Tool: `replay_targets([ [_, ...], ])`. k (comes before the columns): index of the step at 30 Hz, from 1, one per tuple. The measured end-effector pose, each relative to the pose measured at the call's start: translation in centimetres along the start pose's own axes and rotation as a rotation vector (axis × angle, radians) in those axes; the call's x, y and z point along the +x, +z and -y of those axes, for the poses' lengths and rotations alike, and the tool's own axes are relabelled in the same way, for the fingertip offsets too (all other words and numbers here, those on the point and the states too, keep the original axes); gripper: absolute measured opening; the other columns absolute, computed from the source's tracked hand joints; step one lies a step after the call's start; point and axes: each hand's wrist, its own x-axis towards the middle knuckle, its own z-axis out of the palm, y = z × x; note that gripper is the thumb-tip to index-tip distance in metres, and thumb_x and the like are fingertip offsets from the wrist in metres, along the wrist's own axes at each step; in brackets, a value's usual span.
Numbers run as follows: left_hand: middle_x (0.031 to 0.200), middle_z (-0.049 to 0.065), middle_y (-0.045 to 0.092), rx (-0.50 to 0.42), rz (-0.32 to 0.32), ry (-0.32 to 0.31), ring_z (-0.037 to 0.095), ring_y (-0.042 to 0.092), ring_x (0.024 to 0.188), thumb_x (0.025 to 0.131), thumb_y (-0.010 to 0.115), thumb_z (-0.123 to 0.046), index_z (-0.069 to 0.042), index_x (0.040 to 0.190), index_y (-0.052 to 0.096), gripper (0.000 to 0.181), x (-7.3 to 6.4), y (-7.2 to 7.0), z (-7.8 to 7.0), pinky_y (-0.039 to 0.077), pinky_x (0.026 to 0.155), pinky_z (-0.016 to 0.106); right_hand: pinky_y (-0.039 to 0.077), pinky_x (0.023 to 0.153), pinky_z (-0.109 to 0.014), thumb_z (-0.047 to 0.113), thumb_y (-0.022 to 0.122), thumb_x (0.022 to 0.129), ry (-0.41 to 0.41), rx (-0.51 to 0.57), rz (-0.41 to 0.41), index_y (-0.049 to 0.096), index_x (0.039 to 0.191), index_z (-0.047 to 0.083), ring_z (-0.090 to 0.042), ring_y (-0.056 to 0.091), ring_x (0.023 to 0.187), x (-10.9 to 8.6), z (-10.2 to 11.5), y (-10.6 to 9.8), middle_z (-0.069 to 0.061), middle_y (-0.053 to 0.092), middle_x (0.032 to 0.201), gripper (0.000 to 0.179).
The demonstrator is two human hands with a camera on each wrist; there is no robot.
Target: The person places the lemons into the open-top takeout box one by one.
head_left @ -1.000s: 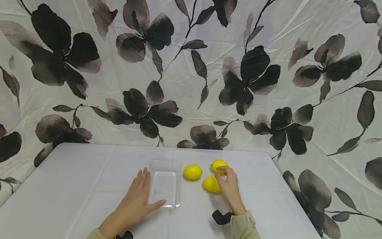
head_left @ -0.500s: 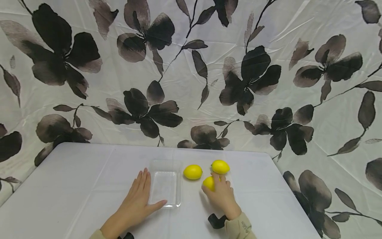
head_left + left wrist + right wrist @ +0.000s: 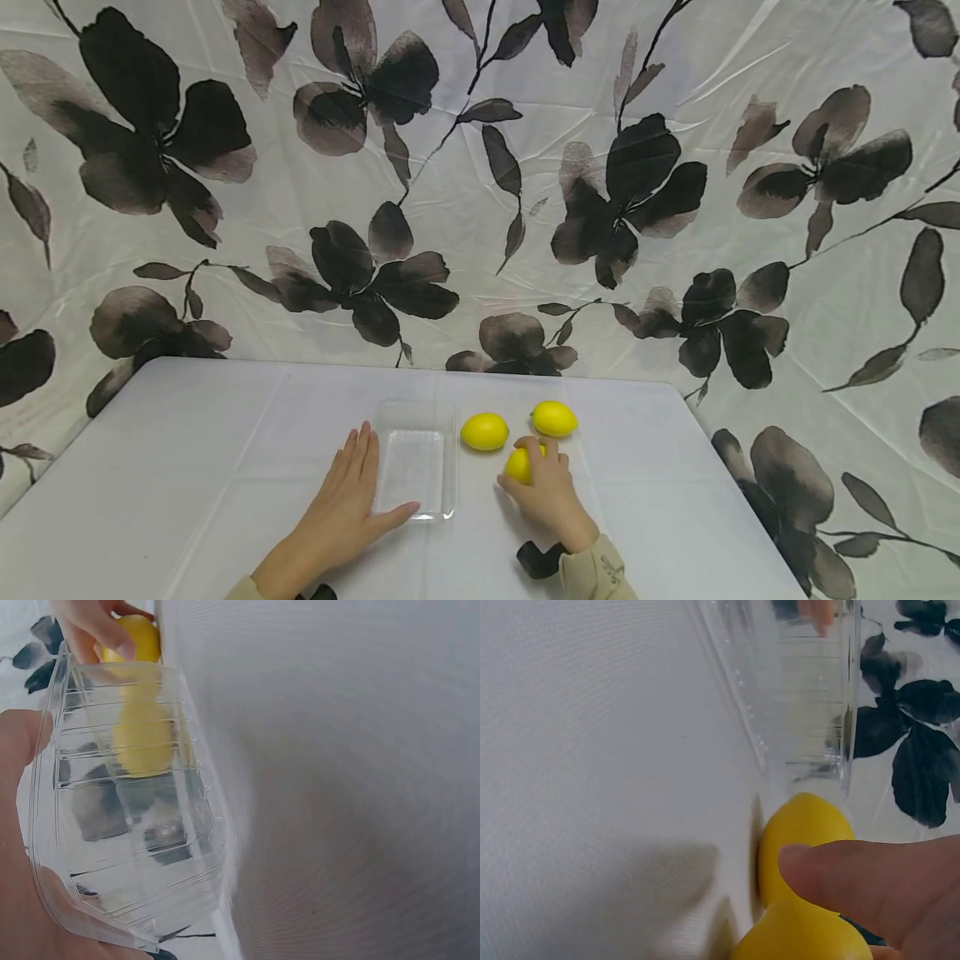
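Note:
A clear plastic container (image 3: 452, 467) stands on the white table in the head view. My left hand (image 3: 337, 500) lies along its left side with fingers straight, the thumb touching the near edge. To the container's right, my right hand (image 3: 551, 496) grips the nearest lemon (image 3: 518, 465), thumb on its left side and fingers curled over its top. One lemon (image 3: 484, 432) sits beside the container's right wall. Another lemon (image 3: 554, 418) lies just behind the right hand. In the right wrist view the thumb (image 3: 840, 874) crosses in front of yellow lemons.
The white-covered table (image 3: 187, 467) ends at a back edge in front of a hanging floral cloth (image 3: 480, 183). A black camera mount (image 3: 538, 560) sticks out at the right wrist, beside the beige sleeve (image 3: 597, 571).
My right hand has left the back right lemon, moved nearer and to the left, and taken hold of the nearest lemon, which has shifted slightly left. The left hand stays put.

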Motion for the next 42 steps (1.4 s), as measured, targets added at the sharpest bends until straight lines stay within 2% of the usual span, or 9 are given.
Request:
replay_targets([
  [9, 0.161, 0.029, 0.008, 0.0, 0.005, -0.01, 0.046, 0.008, 0.148, 0.084, 0.061, -0.069, 0.015, 0.151, 0.018, 0.115, 0.1, 0.1, 0.0, 0.016, 0.117, 0.06, 0.038, 0.096, -0.063, 0.017, 0.075, 0.085, -0.018, 0.069, 0.013, 0.057, 0.118, 0.013, -0.046, 0.032, 0.124, 0.1, -0.3, 0.8, -0.025, 0.033, 0.144, 0.038],
  [12, 0.161, 0.029, 0.008, -0.002, 0.006, -0.012, 0.046, 0.008, 0.148, 0.084, 0.061, -0.069, 0.014, 0.151, 0.018, 0.115, 0.0, 0.1, 0.0, 0.016, 0.117, 0.06, 0.038, 0.098, -0.062, 0.016, 0.076, 0.084, -0.008, 0.073, 0.013, 0.055, 0.123, 0.01, -0.043, 0.033, 0.124, 0.2, -0.2, 0.9, -0.024, 0.034, 0.141, 0.045],
  [18, 0.16, 0.03, 0.01, -0.005, -0.002, -0.006, 0.046, 0.01, 0.147, 0.085, 0.062, -0.068, 0.014, 0.151, 0.018, 0.115, 0.1, 0.1, 0.0, 0.017, 0.117, 0.061, 0.041, 0.101, -0.058, 0.018, 0.079, 0.08, 0.03, 0.073, -0.014, 0.041, 0.14, -0.001, -0.039, 0.037, 0.118, 0.3, -0.1, 1.2, -0.024, 0.036, 0.133, 0.074],
  [25, 0.16, 0.031, 0.011, -0.01, -0.008, 0.001, 0.047, 0.01, 0.147, 0.085, 0.062, -0.068, 0.015, 0.151, 0.019, 0.114, 0.1, 0.1, -0.1, 0.017, 0.116, 0.061, 0.046, 0.086, -0.048, 0.023, 0.085, 0.073, 0.051, 0.02, -0.103, 0.047, 0.142, -0.003, -0.036, 0.038, 0.105, 0.3, 0.0, 1.2, -0.022, 0.036, 0.121, 0.082],
  [30, 0.161, 0.03, 0.01, -0.01, -0.002, -0.001, 0.046, 0.01, 0.147, 0.085, 0.062, -0.068, 0.014, 0.151, 0.019, 0.114, 0.0, 0.0, -0.1, 0.017, 0.117, 0.06, 0.044, 0.084, -0.047, 0.024, 0.086, 0.073, 0.053, 0.014, -0.105, 0.039, 0.148, -0.005, -0.035, 0.037, 0.102, 0.2, 0.1, 1.1, -0.021, 0.036, 0.12, 0.093],
  [35, 0.161, 0.03, 0.009, -0.01, 0.01, -0.011, 0.046, 0.009, 0.148, 0.085, 0.061, -0.069, 0.014, 0.151, 0.018, 0.115, 0.0, 0.0, -0.1, 0.016, 0.117, 0.06, 0.045, 0.087, -0.05, 0.021, 0.083, 0.075, 0.047, 0.012, -0.114, 0.037, 0.145, -0.01, -0.038, 0.04, 0.104, 0.3, 0.2, 1.2, -0.026, 0.041, 0.123, 0.09],
  [42, 0.161, 0.03, 0.009, -0.01, 0.004, -0.011, 0.047, 0.01, 0.147, 0.085, 0.061, -0.069, 0.015, 0.151, 0.018, 0.115, 0.1, 0.2, 0.0, 0.017, 0.117, 0.06, 0.045, 0.095, -0.055, 0.021, 0.079, 0.074, 0.039, 0.022, -0.139, 0.042, 0.141, -0.01, -0.043, 0.045, 0.113, 0.4, 0.2, 0.9, -0.029, 0.045, 0.133, 0.083],
])
